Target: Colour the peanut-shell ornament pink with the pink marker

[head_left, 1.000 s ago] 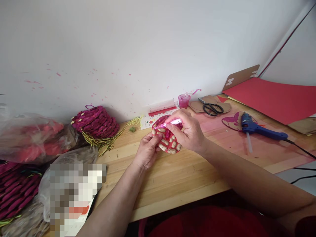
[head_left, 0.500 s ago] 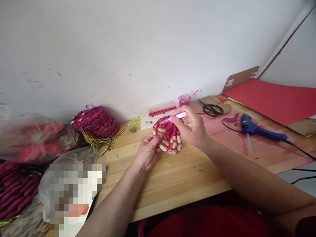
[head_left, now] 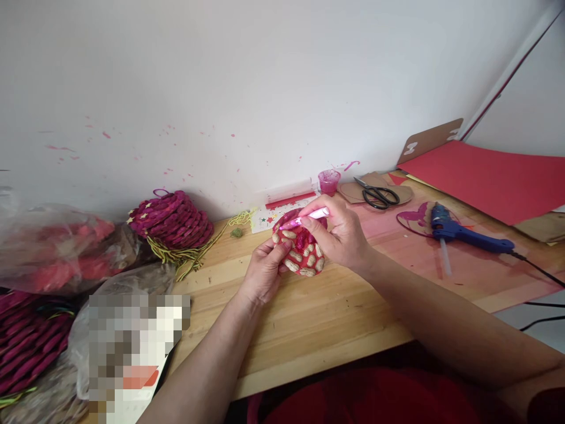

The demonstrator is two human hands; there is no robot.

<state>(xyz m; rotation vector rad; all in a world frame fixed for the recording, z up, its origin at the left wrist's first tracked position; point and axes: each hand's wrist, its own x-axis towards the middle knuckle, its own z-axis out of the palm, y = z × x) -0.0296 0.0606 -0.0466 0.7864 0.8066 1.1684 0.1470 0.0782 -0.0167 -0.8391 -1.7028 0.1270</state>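
Apparently for steadiness, the left hand point(head_left: 263, 268) pinches the peanut-covered disc point(head_left: 300, 246); the right hand point(head_left: 346, 234) tightly pinches a pink-tipped stick point(head_left: 291, 224).

Peanut-studded disc point(head_left: 302, 252) — partly behind the right-hand fingers point(head_left: 320, 233)

Left hand point(head_left: 265, 265) and right hand point(head_left: 339, 232), bare; left forearm point(head_left: 209, 356) and right forearm point(head_left: 432, 300), likewise bare, the latter creased near the elbow. Garment point(head_left: 371, 400): red cloth, darker in patches. Sleeve point(head_left: 547, 406) at right: deep maroon, its edge above the elbow crease.
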